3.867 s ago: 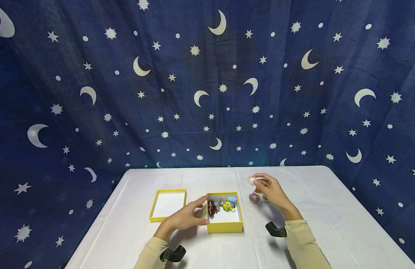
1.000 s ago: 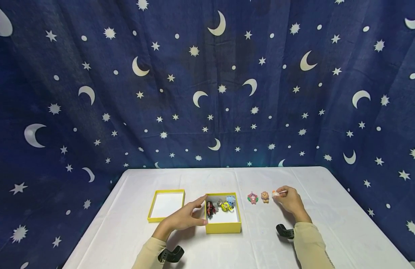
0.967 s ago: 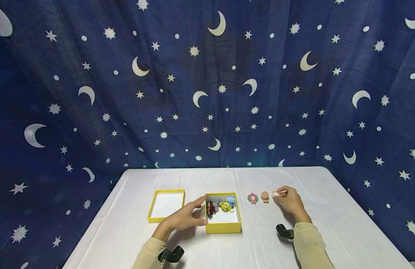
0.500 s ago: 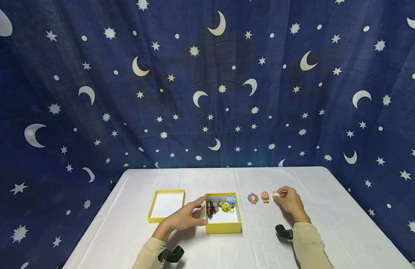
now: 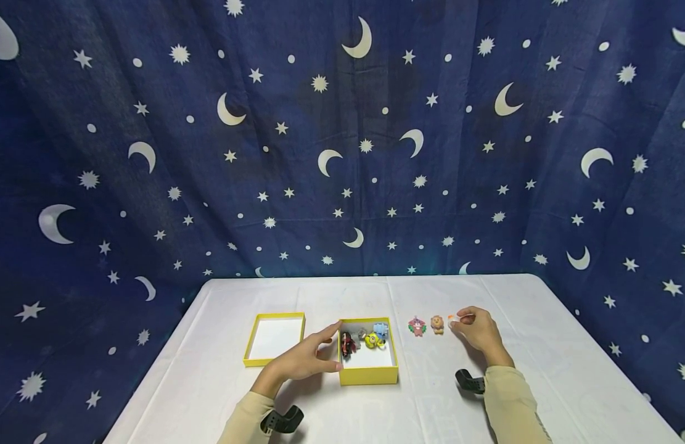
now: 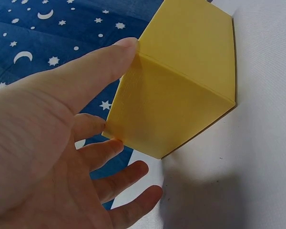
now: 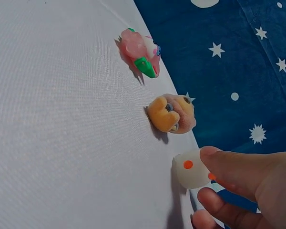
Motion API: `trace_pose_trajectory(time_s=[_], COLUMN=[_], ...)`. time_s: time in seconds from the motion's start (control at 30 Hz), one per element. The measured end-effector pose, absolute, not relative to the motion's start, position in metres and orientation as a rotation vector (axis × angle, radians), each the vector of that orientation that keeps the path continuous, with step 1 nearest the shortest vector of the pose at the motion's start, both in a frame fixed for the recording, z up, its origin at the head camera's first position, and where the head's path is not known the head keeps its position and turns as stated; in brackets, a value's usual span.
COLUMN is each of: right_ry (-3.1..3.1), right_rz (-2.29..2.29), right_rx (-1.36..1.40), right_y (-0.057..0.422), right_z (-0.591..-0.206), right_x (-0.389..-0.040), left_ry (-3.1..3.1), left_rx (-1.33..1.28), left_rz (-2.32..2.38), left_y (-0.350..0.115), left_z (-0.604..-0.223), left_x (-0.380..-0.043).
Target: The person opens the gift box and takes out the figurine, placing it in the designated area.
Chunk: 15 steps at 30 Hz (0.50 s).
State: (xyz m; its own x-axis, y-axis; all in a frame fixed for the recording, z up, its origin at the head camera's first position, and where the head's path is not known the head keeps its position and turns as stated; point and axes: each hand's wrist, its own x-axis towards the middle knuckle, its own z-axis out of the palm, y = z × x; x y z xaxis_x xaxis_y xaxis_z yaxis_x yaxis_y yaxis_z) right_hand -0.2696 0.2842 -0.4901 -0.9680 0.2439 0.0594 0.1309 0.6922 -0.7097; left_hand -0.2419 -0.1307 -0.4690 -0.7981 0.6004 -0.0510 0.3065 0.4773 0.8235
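Observation:
My right hand (image 5: 478, 330) pinches a small white toy figure (image 7: 190, 168) with orange spots, low over the tablecloth. Beside it on the cloth stand a tan lion figurine (image 5: 438, 325) and a pink figurine (image 5: 417, 327) with green parts. My left hand (image 5: 303, 357) lies along the left side of an uncovered yellow box (image 5: 369, 376). Its thumb and index fingertips touch that side near the corners, while the other fingers (image 6: 121, 181) are spread apart. Inside the box are a yellow one-eyed figure (image 5: 374, 340), a light blue figure (image 5: 381, 330), a dark red-and-black figure (image 5: 348, 345) and a greyish piece.
Left of the box lies its yellow-rimmed white lid (image 5: 275, 338), inner side up. White cloth (image 5: 420, 407) covers the table, and a dark blue curtain (image 5: 298, 166) with moons and stars hangs behind it.
Since the oldest frame, my right hand has moved right and lowered the white figure to the right of the lion, which now shows. Over the last second hardly anything has shifted; the left hand stays put.

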Motion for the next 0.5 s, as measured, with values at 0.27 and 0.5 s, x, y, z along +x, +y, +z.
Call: trace_pose_trajectory(time_s=[0.27, 0.5], right_ry=[-2.733, -2.69], right_rz=[1.153, 1.164], right_rx=[-0.285, -0.222], right_y=[0.283, 0.276], right_z=[-0.482, -0.472], right_x=[-0.267, -0.267], left_ry=[2.394, 2.392], left_rx=[0.775, 0.771], left_rz=[1.234, 1.242], left_y=[-0.131, -0.131], left_z=[-0.47, -0.47], left_x=[-0.242, -0.243])
